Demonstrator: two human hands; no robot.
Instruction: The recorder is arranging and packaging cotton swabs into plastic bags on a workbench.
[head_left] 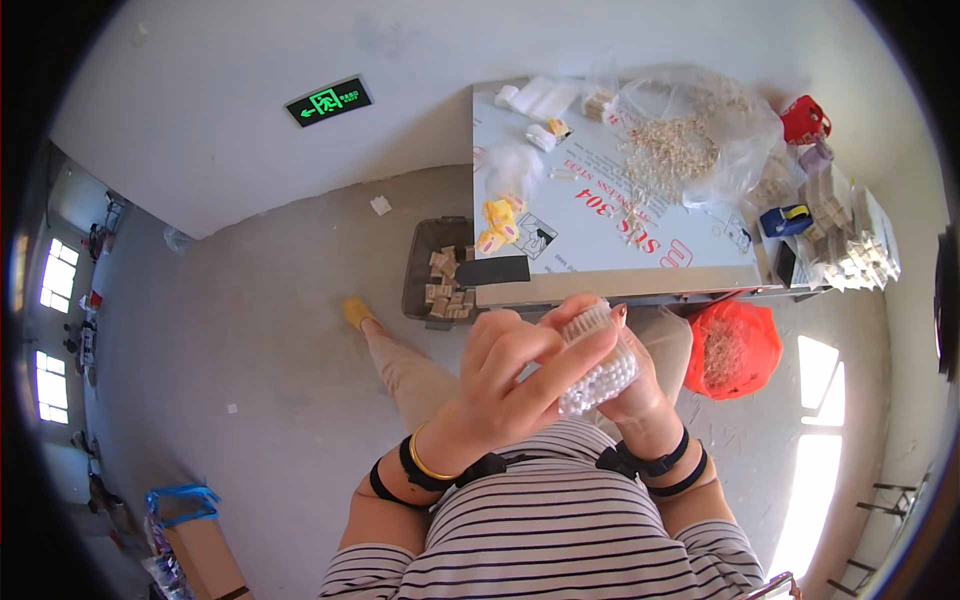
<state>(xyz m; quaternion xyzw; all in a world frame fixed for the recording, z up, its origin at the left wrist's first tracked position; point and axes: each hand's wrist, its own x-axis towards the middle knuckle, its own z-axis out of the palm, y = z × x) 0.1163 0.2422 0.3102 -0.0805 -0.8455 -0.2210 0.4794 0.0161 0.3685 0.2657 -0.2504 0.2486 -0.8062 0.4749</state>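
Close in front of my striped shirt, a clear pack of cotton swabs (603, 378) is tilted between my two hands, its many white tips showing at the lower end. My left hand (515, 365) reaches across from the left with its fingers bent, the fingertips pressed on the pack's near side and top. My right hand (640, 380) wraps round the pack from the right, with the thumb near its upper end. The palm sides of both hands are hidden.
Beyond my hands stands a metal-topped table (590, 255) with loose swabs (670, 150), a plastic bag (745, 150), yellow packets (498, 225) and a blue tape dispenser (786, 220). A dark bin (415, 290) of small packs and a red bag (765, 350) sit by its front edge.
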